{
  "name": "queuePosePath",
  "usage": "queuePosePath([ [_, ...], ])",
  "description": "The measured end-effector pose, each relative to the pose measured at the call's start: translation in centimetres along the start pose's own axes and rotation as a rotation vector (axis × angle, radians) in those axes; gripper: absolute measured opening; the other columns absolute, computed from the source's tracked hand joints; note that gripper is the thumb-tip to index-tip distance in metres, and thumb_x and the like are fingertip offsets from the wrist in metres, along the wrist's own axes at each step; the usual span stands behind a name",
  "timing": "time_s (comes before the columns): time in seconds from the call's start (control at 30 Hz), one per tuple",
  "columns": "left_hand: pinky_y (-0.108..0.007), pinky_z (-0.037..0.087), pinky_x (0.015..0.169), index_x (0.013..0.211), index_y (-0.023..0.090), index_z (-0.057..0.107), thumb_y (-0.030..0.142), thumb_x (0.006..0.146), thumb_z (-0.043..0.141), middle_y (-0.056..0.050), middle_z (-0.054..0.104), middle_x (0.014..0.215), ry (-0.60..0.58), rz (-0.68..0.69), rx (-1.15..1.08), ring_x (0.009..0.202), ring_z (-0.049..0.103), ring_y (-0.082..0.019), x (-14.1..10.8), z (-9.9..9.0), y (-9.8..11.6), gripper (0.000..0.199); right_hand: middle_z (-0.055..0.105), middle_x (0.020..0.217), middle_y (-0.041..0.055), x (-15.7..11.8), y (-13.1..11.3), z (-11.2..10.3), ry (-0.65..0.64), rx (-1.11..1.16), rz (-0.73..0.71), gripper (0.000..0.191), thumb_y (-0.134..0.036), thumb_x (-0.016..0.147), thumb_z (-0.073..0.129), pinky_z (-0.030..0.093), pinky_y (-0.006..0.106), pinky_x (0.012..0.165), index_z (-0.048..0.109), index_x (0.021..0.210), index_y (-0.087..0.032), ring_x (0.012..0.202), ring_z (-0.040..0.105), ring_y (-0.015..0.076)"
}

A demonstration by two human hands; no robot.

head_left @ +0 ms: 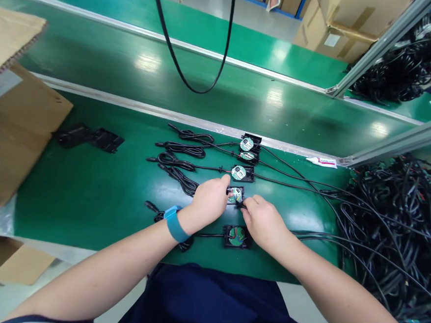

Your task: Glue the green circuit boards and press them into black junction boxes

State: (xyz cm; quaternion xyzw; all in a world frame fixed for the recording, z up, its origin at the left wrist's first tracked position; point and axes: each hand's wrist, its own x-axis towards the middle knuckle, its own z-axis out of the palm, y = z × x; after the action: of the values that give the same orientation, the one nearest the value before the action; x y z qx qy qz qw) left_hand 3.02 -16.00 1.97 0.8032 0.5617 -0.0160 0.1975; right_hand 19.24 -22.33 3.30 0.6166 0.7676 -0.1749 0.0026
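Several black plastic housings with round green circuit boards lie in a column on the green table. My left hand (211,198) is closed at the left edge of the fourth housing (236,194), its fingertips pinching something too small to make out. At that housing's lower right corner, my right hand (265,216) pinches a black cable (240,204). Nearest my body lies another housing with a board (237,236). Beyond my hands are a third housing (239,172) and two more boards (248,155), (246,144) close together. Coiled black cables (179,178) extend left from the housings.
A big tangle of black cables (399,223) fills the right side. A white tube (322,162) lies by the back rail. Loose black housings (107,139) sit beside a cardboard box (21,133) at left. A black cable loop (196,87) hangs overhead.
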Motion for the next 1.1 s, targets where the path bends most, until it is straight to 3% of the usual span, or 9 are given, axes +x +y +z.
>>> queuePosePath([
  [0.1,-0.032,0.047,0.067,0.108,0.018,0.058,0.026,0.094,0.057,-0.010,0.072,0.092,-0.016,0.014,0.008,0.085,0.069,-0.027,0.1,-0.3,0.1,0.016,0.067,0.089,0.0068,0.6,0.5,-0.3,0.005,0.139,-0.007,0.002,-0.015,0.090,0.064,0.044,0.028,0.073,0.064,0.089,-0.016,0.079,0.061,0.0187],
  [0.27,-0.031,0.046,0.065,0.107,0.019,0.057,0.026,0.094,0.057,-0.009,0.072,0.090,-0.009,0.015,0.012,0.084,0.069,-0.027,0.1,-0.2,0.0,0.015,0.068,0.078,0.0031,1.3,0.9,-0.9,0.026,0.255,0.002,0.009,-0.011,0.083,0.071,0.042,0.027,0.069,0.065,0.081,-0.017,0.071,0.059,0.0160],
  [0.43,-0.031,0.046,0.064,0.108,0.019,0.057,0.025,0.093,0.058,-0.009,0.072,0.091,-0.011,0.021,0.011,0.084,0.069,-0.027,0.2,0.0,-0.1,0.017,0.066,0.064,0.0003,2.2,1.0,-2.1,-0.186,0.354,0.111,0.019,-0.011,0.088,0.060,0.038,0.025,0.057,0.066,0.072,-0.018,0.058,0.057,0.0137],
  [0.5,-0.031,0.046,0.064,0.108,0.019,0.057,0.025,0.094,0.057,-0.009,0.071,0.090,-0.001,0.035,-0.001,0.083,0.069,-0.026,0.2,0.1,-0.2,0.015,0.068,0.069,0.0012,2.6,1.4,-2.3,-0.164,0.320,0.055,0.016,-0.011,0.088,0.060,0.040,0.025,0.060,0.067,0.075,-0.018,0.063,0.059,0.0148],
  [0.57,-0.031,0.045,0.064,0.106,0.020,0.057,0.025,0.094,0.056,-0.008,0.071,0.088,0.009,0.048,-0.018,0.080,0.068,-0.025,0.2,0.3,-0.4,0.013,0.071,0.079,0.0042,2.8,2.2,-2.1,-0.049,0.243,-0.094,0.013,-0.012,0.090,0.059,0.044,0.027,0.069,0.068,0.082,-0.017,0.072,0.062,0.0168],
  [0.63,-0.030,0.044,0.063,0.104,0.021,0.056,0.024,0.094,0.056,-0.007,0.070,0.086,0.016,0.055,-0.030,0.078,0.068,-0.025,0.2,0.4,-0.5,0.011,0.071,0.086,0.0071,2.9,3.0,-1.4,0.045,0.175,-0.236,0.014,-0.014,0.094,0.054,0.046,0.029,0.076,0.067,0.088,-0.016,0.080,0.063,0.0183],
  [0.7,-0.030,0.044,0.062,0.102,0.021,0.057,0.023,0.094,0.055,-0.007,0.070,0.084,0.025,0.061,-0.033,0.077,0.068,-0.024,0.2,0.6,-0.6,0.009,0.069,0.088,0.0083,2.9,3.9,-0.3,0.094,0.140,-0.290,0.018,-0.018,0.098,0.049,0.047,0.030,0.078,0.066,0.092,-0.016,0.082,0.062,0.0189],
  [0.9,-0.031,0.044,0.062,0.105,0.020,0.057,0.025,0.093,0.057,-0.008,0.071,0.087,0.006,0.047,-0.024,0.080,0.068,-0.026,0.2,0.3,-0.4,0.012,0.066,0.086,0.0086,2.5,4.5,2.2,0.168,0.025,-0.231,0.024,-0.018,0.100,0.041,0.047,0.029,0.077,0.064,0.092,-0.016,0.081,0.060,0.0189],
  [1.1,-0.031,0.045,0.064,0.105,0.020,0.056,0.023,0.094,0.055,-0.008,0.072,0.089,-0.016,0.036,-0.031,0.082,0.069,-0.025,0.1,0.0,-0.2,0.011,0.064,0.087,0.0098,1.8,2.0,1.7,0.117,-0.206,-0.081,0.023,-0.017,0.098,0.042,0.044,0.030,0.070,0.064,0.092,-0.016,0.074,0.060,0.0198],
])
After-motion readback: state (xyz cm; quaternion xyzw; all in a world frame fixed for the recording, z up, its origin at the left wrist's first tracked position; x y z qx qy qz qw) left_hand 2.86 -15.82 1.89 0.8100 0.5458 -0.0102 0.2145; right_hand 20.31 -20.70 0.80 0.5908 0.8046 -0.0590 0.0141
